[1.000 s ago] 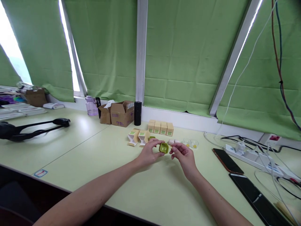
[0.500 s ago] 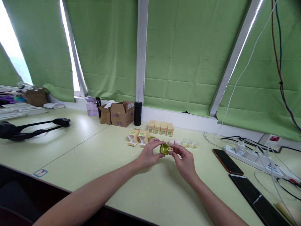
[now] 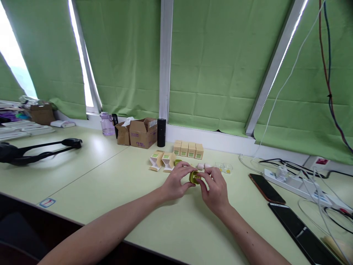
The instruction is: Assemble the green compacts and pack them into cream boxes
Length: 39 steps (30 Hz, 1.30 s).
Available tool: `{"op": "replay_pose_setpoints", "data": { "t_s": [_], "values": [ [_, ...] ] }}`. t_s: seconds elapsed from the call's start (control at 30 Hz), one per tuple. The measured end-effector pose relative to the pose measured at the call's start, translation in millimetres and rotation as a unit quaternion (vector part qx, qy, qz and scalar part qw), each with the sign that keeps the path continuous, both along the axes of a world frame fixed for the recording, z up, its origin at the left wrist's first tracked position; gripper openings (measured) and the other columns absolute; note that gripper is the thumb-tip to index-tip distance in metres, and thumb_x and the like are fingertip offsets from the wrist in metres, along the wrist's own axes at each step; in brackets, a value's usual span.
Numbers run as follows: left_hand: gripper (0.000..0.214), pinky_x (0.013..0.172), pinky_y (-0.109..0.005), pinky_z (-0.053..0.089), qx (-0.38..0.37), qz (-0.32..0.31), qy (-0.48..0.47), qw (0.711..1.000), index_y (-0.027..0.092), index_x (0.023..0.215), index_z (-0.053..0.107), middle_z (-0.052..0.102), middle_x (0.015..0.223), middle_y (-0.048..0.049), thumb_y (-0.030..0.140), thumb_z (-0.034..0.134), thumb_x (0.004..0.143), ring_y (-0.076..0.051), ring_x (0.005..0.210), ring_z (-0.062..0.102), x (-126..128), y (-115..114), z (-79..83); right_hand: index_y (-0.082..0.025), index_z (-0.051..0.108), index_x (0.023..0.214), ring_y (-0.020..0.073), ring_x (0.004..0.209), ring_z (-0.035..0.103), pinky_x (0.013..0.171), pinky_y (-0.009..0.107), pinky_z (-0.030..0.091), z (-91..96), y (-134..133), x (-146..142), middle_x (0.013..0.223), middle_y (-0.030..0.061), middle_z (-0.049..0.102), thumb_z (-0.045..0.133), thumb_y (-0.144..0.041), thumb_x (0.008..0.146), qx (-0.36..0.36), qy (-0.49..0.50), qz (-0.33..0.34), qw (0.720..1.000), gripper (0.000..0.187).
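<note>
My left hand (image 3: 176, 182) and my right hand (image 3: 215, 189) meet over the pale green table (image 3: 110, 176), both pinched on a small olive-green case (image 3: 194, 177) held between the fingertips. The case is mostly covered by my fingers. Just behind it lie two small pink-white pieces (image 3: 203, 166) and a clear plastic tray with yellow dots (image 3: 224, 168). Two opened tan cartons (image 3: 161, 161) lie to the left, and a row of several small tan boxes (image 3: 188, 149) stands behind them.
Brown cardboard boxes (image 3: 139, 132), a black cylinder (image 3: 161, 132) and a purple bottle (image 3: 106, 123) stand at the back. A black headset (image 3: 33, 151) lies at the left. Two phones (image 3: 267, 188), a white power strip (image 3: 300, 184) and cables are at the right.
My right hand has come left and closed onto the green case, which my left hand held alone a second ago. The case now sits tighter between both hands.
</note>
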State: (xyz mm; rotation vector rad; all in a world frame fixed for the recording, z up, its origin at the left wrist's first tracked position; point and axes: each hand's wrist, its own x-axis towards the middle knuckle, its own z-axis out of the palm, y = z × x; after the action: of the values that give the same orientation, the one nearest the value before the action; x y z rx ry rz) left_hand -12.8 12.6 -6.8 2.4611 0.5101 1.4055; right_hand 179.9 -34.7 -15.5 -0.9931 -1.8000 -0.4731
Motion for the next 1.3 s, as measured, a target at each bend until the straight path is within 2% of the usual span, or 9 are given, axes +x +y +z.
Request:
{"op": "replay_pose_setpoints", "data": {
  "t_s": [0.3, 0.73, 1.3],
  "values": [
    [0.047, 0.096, -0.051, 0.053, 0.03, -0.001, -0.011, 0.999, 0.02, 0.127, 0.068, 0.075, 0.108, -0.0109, 0.02, 0.08, 0.082, -0.03, 0.112, 0.058, 1.6, 2.4, -3.7, -0.019, 0.067, 0.095, 0.0202, 0.077, 0.049, 0.067, 0.034, 0.04, 4.8, -0.9, -2.8, 0.081, 0.0055, 0.058, 0.058, -0.011, 0.095, 0.07, -0.052, -0.012, 0.996, 0.013],
    [0.05, 0.095, -0.048, 0.053, 0.045, -0.005, -0.014, 0.999, 0.021, 0.127, 0.067, 0.075, 0.107, -0.0097, 0.016, 0.082, 0.08, -0.029, 0.111, 0.056, 1.9, 2.4, -4.4, -0.02, 0.065, 0.093, 0.0197, 0.074, 0.047, 0.064, 0.034, 0.037, 5.9, -1.8, -4.4, 0.076, 0.0042, 0.057, 0.057, -0.009, 0.096, 0.074, -0.063, -0.012, 0.995, 0.014],
    [0.049, 0.095, -0.05, 0.053, 0.067, -0.007, -0.01, 0.998, 0.021, 0.128, 0.067, 0.076, 0.106, -0.0101, 0.019, 0.082, 0.081, -0.03, 0.11, 0.058, 1.6, 4.2, -6.4, -0.02, 0.064, 0.087, 0.0185, 0.069, 0.042, 0.061, 0.033, 0.032, 2.0, 1.3, -4.2, 0.07, 0.0023, 0.052, 0.055, -0.007, 0.095, 0.078, -0.074, -0.005, 0.994, 0.018]
  ]
}}
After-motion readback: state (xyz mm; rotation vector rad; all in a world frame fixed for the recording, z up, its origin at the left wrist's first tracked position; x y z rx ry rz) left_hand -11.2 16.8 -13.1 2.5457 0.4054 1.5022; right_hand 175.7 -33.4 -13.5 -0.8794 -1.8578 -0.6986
